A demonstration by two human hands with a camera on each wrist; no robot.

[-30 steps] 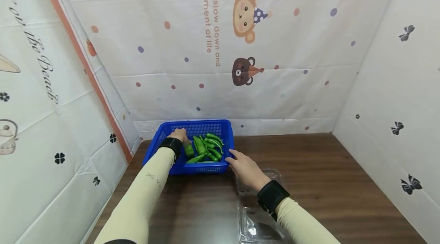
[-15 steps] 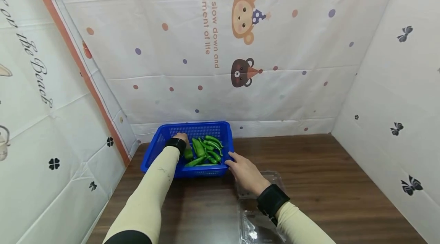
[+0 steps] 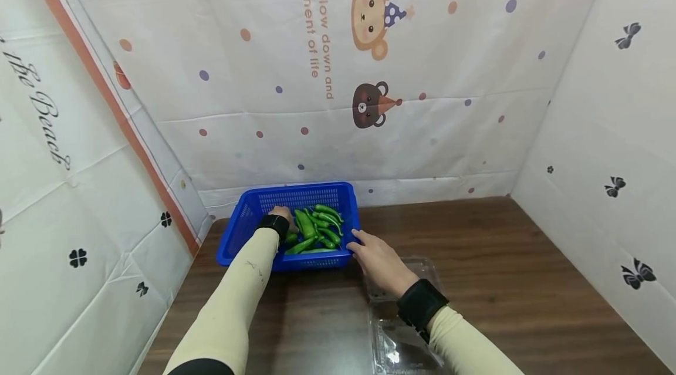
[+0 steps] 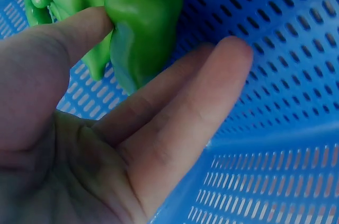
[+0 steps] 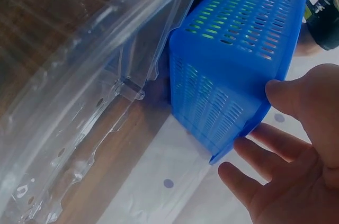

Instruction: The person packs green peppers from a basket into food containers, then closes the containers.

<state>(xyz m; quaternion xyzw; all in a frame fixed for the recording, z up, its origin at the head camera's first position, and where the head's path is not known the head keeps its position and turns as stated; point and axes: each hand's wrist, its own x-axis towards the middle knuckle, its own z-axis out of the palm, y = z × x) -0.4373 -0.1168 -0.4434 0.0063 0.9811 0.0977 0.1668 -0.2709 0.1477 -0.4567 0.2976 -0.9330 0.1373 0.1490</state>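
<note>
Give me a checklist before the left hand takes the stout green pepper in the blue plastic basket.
1. Stout green pepper within left hand's span: ok, beside the thumb.
2. Left hand closed on it: not ok, visible fingers extended.
3. Right hand at the blue perforated plastic basket: ok, at the near right corner.
4. Right hand's hold firm: cannot tell.
5. Clear plastic container fully visible from head view: not ok, black right wristband covers part.
</note>
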